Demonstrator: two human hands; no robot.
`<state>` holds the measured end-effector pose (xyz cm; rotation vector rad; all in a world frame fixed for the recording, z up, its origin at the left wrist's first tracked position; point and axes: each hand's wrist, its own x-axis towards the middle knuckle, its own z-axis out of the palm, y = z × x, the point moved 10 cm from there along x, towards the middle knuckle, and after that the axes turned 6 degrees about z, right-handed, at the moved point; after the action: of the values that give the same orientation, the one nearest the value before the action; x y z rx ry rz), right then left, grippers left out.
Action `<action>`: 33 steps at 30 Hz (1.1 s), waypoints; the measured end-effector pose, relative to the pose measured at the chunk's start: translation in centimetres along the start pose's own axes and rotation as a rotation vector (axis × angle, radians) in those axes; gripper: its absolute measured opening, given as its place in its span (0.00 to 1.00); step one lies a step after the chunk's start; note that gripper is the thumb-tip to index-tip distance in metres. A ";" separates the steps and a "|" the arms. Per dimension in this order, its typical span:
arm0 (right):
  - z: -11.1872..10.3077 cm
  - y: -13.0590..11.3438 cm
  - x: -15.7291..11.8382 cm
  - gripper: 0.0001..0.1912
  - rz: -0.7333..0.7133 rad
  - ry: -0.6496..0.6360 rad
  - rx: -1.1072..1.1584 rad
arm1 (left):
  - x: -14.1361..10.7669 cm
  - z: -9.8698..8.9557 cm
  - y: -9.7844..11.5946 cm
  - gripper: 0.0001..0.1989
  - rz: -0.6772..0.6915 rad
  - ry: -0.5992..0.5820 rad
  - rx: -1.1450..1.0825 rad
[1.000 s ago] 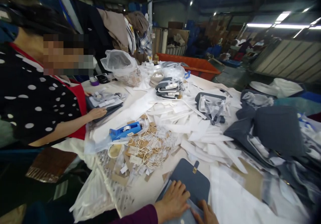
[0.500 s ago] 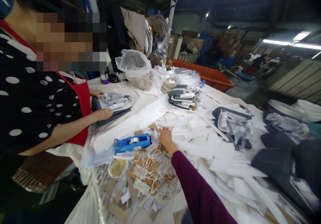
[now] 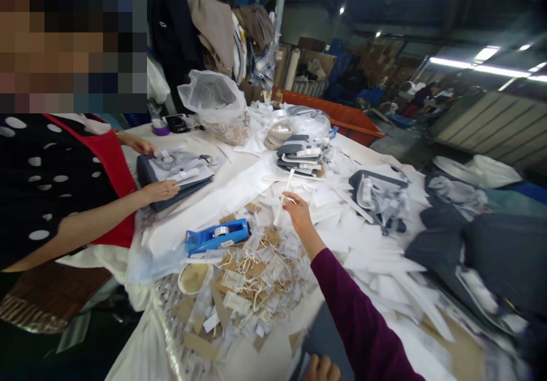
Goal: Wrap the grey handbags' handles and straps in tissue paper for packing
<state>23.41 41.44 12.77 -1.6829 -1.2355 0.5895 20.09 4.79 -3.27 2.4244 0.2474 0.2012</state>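
Note:
My right hand [image 3: 298, 207], in a purple sleeve, reaches over the middle of the table. Its fingers pinch a thin white strip [image 3: 284, 197], which stands at a slant. At the bottom edge, my left hand [image 3: 321, 368] shows only its curled fingers, closed at the edge of a dark grey fabric piece [image 3: 325, 335]; the rest is cut off. A heap of brown and white tags with strings [image 3: 252, 281] lies between my hands and the co-worker. Beyond it sits a blue tape dispenser [image 3: 217, 237] with a roll in it.
At the left, a co-worker's hands [image 3: 164, 190] rest on a grey bag-like item [image 3: 188, 184]. White sheets [image 3: 367, 250] cover much of the table. Grey items are stacked [image 3: 299, 156] at the back, and more dark grey ones [image 3: 461, 255] lie at the right. A clear plastic bag [image 3: 213, 102] stands behind.
My right hand has lifted from beside the tape dispenser and now holds the white strip. My left hand and the dark grey fabric have come into view below. The view has shifted right.

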 end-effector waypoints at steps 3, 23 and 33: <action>-7.4 2.1 -6.8 0.17 0.132 0.030 0.300 | -2.1 -0.3 2.4 0.18 -0.076 -0.055 0.113; -14.2 15.6 -40.4 0.10 0.591 -0.015 -0.373 | -2.3 -3.4 5.4 0.12 -0.002 0.009 0.291; -14.8 14.5 -41.4 0.08 0.517 -0.187 -0.523 | -2.5 -3.8 5.9 0.08 0.037 -0.004 0.389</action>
<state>26.41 -3.17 0.74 -2.4720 -1.1434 0.7896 17.63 2.19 3.28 2.8161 0.2594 0.1775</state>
